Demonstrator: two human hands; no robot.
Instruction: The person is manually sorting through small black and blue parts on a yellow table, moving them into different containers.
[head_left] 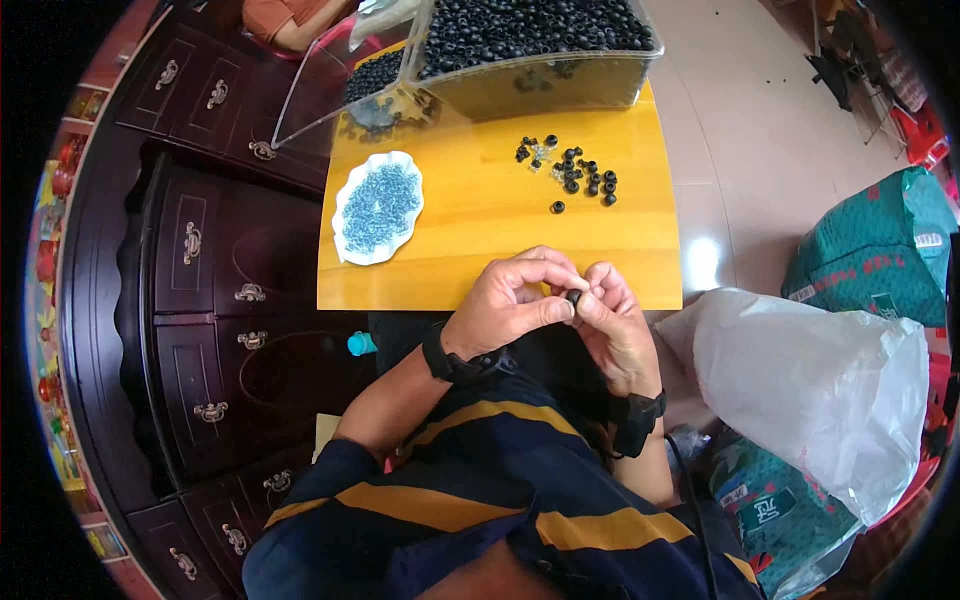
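My left hand [515,305] and my right hand [615,335] meet just over the near edge of the yellow tabletop [470,220]. Between their fingertips is a small round black plastic piece [573,297], partly covered by the fingers. The left thumb and fingers pinch it from the left, while the right thumb and fingers close on it from the right. Farther back lie several loose black pieces [572,186] with small clear bits [541,153] among them. To the left, a white scalloped dish [395,158] holds many tiny clear bluish pieces [378,208].
At the back of the table stands a clear plastic bin [560,85] full of black pieces, with another clear bin [310,90] beside it. Dark wooden drawers [240,260] line the left. White [810,370] and green sacks [870,250] stand right. Another person's arm [310,25] shows top left.
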